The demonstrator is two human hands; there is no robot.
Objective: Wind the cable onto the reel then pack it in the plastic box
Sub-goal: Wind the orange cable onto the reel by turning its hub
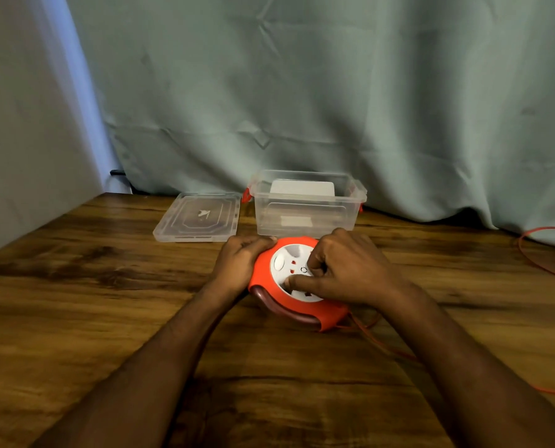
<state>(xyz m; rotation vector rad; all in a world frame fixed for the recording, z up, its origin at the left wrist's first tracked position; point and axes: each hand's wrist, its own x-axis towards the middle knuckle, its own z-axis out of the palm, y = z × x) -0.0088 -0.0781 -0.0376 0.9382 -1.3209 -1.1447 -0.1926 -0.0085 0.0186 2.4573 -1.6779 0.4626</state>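
round orange plastic cable reel [269,282] with a white socket face, lying flat on the brown wood-grain table [108,286], just in front of the clear plastic box [305,205]. left hand [240,260] curled around the reel's left rim, gripping it. right hand [344,270] on the white face, thumb and bent fingers pressed into it, apparently pinching something there. thin orange cable [541,266] trailing from the reel's near right side, across the table to the right. box open, red latches at its ends. clear flat lid [198,218] lying just left of the box. grey-green curtain [302,92] hanging behind.
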